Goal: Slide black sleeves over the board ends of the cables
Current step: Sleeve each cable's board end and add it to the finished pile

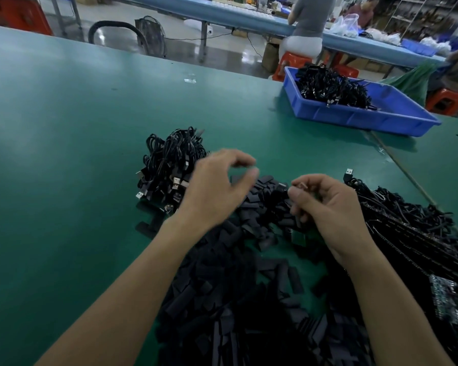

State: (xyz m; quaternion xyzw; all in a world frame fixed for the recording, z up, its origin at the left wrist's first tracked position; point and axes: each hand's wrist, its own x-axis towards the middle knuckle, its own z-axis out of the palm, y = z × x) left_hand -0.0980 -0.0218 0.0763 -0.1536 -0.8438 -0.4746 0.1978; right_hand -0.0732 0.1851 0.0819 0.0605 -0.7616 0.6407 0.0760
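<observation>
Nearest the camera, a heap of black sleeves (222, 299) spreads over the green table (64, 154) between both forearms. The left hand (217, 186) hovers above it, blurred, its thumb and fingers loosely curved apart and holding nothing. The right hand (331, 207) curls its fingers toward the thumb; whether it grips anything cannot be told. Cables (407, 233) lie just right of it, a coiled bundle (169, 165) sits beyond the left hand, and a blue tray (354, 117) stands farther back.

One blue bin (354, 120), three cable heaps (169, 165) (331, 87) (407, 228), one sleeve pile (222, 299) (pieces uncountable).

Left hand (217, 188) loosely open, right hand (331, 210) curled.
</observation>
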